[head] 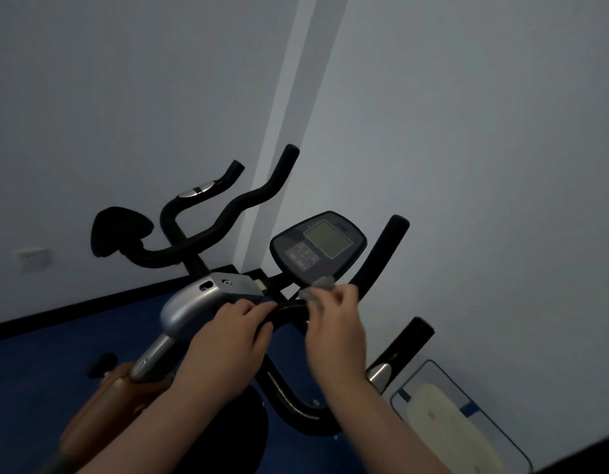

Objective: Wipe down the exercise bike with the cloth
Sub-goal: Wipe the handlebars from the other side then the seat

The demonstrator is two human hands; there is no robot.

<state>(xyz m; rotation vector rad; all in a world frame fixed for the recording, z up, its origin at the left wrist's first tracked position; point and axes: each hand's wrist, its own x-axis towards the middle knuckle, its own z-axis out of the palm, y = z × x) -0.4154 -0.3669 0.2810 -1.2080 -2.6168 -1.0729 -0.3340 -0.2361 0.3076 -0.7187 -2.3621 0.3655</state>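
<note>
Exercise bike (207, 299): stands on the blue floor (39, 364) near the wall corner
Console (318, 246): screen dark, at the top of the bike
Left hand (227, 340): fingers curled round the black handlebar (289, 311) just below the console
Right hand (333, 326): fingers pinching the grey cloth (316, 290), blurred
Cloth: bunched against the handlebar, right under the console's lower edge
Second bike (207, 230): behind the console, beside the wall

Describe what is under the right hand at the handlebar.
A grey cloth bunched in the right hand, on the black handlebar below the console. The bar beneath the cloth is covered.
</note>
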